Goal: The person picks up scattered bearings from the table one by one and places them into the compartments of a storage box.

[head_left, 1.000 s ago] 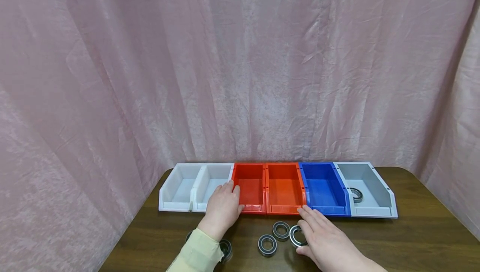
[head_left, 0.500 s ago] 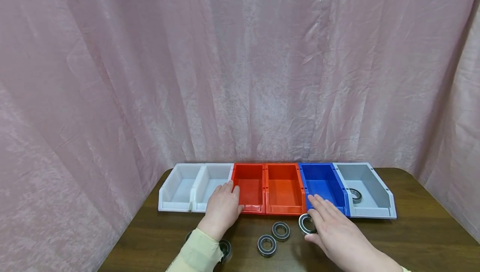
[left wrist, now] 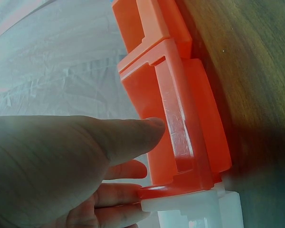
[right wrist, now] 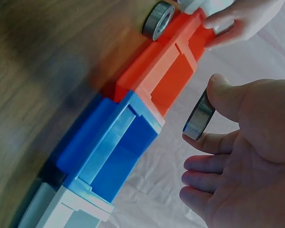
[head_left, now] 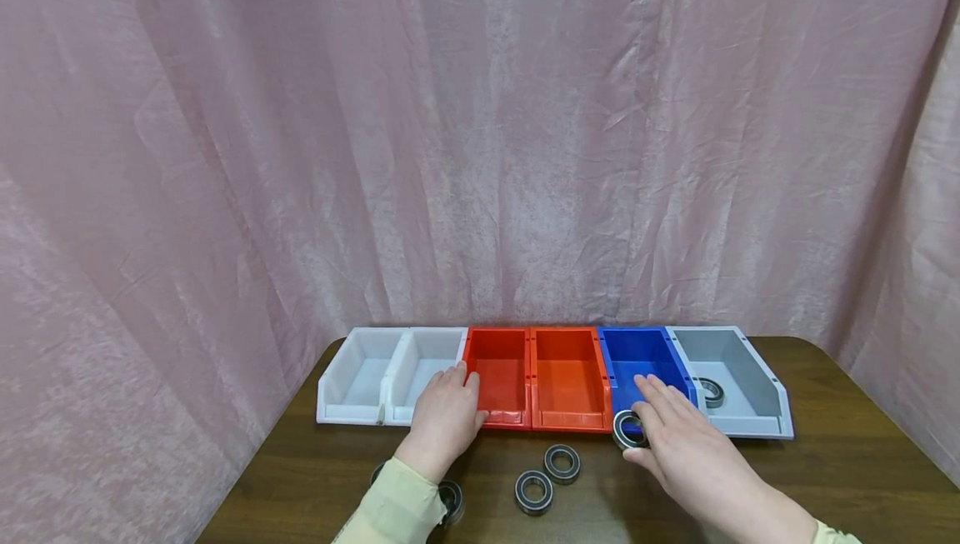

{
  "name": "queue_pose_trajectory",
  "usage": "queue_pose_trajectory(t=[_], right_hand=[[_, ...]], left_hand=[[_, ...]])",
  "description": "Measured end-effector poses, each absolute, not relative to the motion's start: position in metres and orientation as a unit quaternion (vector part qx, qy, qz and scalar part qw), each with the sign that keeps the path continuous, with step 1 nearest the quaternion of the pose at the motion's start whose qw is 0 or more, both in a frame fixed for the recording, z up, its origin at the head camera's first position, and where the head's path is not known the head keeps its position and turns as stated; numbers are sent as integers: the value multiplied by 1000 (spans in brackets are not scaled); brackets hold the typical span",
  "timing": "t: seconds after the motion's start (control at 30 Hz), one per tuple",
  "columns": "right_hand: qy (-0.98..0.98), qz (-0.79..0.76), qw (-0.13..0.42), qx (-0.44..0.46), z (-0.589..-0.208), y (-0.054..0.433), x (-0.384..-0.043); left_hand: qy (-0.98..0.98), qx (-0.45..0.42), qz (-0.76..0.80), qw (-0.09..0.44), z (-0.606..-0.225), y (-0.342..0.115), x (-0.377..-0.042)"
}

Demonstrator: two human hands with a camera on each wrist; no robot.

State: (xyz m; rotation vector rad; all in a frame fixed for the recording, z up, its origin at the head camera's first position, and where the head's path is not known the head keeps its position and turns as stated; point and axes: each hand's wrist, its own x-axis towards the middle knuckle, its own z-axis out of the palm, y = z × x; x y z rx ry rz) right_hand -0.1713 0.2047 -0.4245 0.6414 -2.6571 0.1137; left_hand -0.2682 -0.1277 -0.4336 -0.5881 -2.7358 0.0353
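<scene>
My right hand (head_left: 686,444) pinches a ball bearing (head_left: 628,430) between thumb and index finger, over the front of the blue bin (head_left: 637,361). In the right wrist view the held bearing (right wrist: 200,117) shows its metal rim edge-on, and the other fingers hang loosely bent. My left hand (head_left: 442,419) rests at the front of the red bin (head_left: 504,419), next to the white bin beside it. Its thumb lies over the red bin's front in the left wrist view, and nothing is held. Two more bearings, one nearer (head_left: 534,492) and one farther (head_left: 562,463), lie on the table between the hands.
A bearing (head_left: 710,392) sits in the grey bin (head_left: 750,425) at the right end. The orange bin (head_left: 567,421) stands mid-row, white bins (head_left: 348,413) at the left end. Another bearing (head_left: 451,498) is partly hidden by the left sleeve. A pink curtain (head_left: 480,136) hangs behind.
My right hand has carried the bearing up, rightward and forward from beside the loose bearings to the blue bin's front. The left hand has stayed in place.
</scene>
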Motion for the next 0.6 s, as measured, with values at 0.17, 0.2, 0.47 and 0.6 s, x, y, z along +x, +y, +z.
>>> queue_pose_trajectory(t=[0.17,0.2,0.47,0.6], right_hand=[[-945,38,227,232,-423,209,-175],[-945,37,229,231,-423,210,-175],[-951,39,217,218,-421,216,-179],[-951,38,221,214,-419,218,-181]], left_hand=[[-962,-210,10,173,-433,-128,-268],[-962,-211,11,174,-433,-128,-268],[-959,-218,15,181,-433,-128,-268],[-960,-217,12,179,-435,-129,-268]])
